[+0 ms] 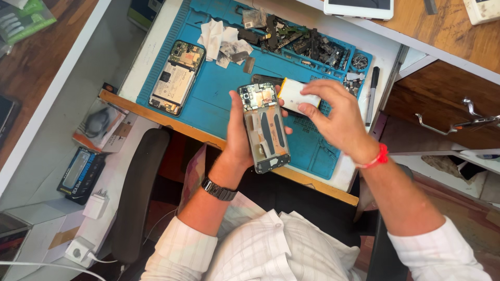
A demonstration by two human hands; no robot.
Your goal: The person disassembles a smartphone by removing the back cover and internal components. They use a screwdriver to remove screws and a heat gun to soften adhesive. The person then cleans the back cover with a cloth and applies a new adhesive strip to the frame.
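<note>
I see my left hand [240,136] wrapped around an opened phone [264,127], with the fingers on its long edges and the thumb side behind it. The phone is above the near part of the blue mat [219,99], held off the surface. Its long axis goes from far to near, a little tilted, with the camera end pointing far and the bare end pointing near. My right hand [333,117] pinches a flat white battery [297,97] between thumb and fingertips, just beside the far right corner of the phone, maybe touching it. The long axis of the battery goes left to right.

I judge the phone frame is light and stiff but fragile, because the boards and thin cables are uncovered; it is better to hold only the side edges. The battery looks light, smooth and a bit slippery, and it must not be bent, so a flat grip on its edges is safest.

Far left on the mat lies a second opened phone [176,77].
</note>
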